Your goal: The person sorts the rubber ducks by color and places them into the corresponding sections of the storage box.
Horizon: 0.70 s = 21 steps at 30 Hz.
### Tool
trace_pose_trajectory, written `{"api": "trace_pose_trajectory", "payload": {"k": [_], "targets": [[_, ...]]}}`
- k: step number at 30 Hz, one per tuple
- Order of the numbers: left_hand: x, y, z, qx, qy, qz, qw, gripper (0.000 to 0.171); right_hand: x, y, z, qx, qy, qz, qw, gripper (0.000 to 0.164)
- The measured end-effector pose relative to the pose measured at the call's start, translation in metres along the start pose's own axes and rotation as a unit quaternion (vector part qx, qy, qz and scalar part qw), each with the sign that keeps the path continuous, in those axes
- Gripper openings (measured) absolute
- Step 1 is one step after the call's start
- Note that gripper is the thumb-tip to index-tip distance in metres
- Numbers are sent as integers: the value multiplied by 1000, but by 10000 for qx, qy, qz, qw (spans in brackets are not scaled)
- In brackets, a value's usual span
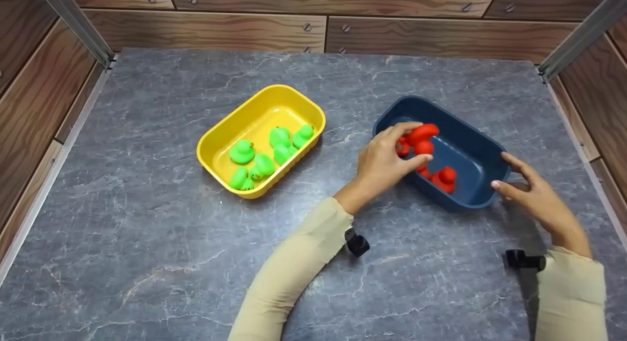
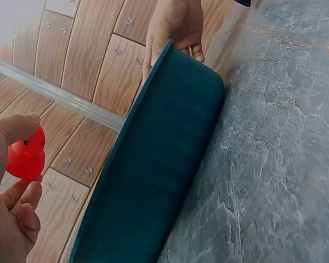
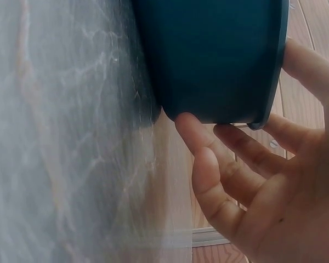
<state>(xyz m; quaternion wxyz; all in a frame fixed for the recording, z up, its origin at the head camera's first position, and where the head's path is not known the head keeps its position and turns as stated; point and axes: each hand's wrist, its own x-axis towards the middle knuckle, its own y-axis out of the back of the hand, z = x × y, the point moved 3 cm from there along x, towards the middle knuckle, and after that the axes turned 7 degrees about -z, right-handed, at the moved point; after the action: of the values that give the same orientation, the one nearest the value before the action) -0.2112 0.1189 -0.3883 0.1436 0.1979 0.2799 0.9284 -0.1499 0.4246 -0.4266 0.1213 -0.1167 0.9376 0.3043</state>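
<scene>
My left hand [image 1: 384,155] pinches a red rubber duck [image 1: 422,133] between thumb and fingers, over the near-left side of a dark blue bin [image 1: 485,135]. In the left wrist view the duck [image 2: 27,154] shows its black eyes, held above the bin's rim. Several more red ducks [image 1: 444,180] lie inside the bin along its near wall, partly hidden by the hand. At the bin's right end, my right hand [image 1: 543,199] grips the corner, thumb and forefinger at the rim. In the right wrist view its other fingers [image 3: 247,150] curl against the outer end wall.
A yellow bin [image 1: 262,98] holding several green rubber ducks [image 1: 242,151] stands left of the blue one. Both bins sit on a grey marbled tabletop [image 1: 161,243]. Wood-patterned panels [image 1: 205,30] border the table at the back and sides.
</scene>
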Motion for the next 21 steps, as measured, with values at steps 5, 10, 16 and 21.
{"api": "trace_pose_trajectory", "payload": {"k": [5,10,16,21], "targets": [[4,-5,-3,109,298,27,9995,54,1,0,1,12,4,14,10000,73],[8,-7,-4,164,541,-30,9984,55,0,0,3,-63,-150,-30,9999,74],[12,-9,2,664,675,-239,9952,58,-2,0,2,-53,-67,-94,9999,72],[15,-19,5,952,584,-404,9929,60,-1,2,1,-70,-105,-73,9999,72]]}}
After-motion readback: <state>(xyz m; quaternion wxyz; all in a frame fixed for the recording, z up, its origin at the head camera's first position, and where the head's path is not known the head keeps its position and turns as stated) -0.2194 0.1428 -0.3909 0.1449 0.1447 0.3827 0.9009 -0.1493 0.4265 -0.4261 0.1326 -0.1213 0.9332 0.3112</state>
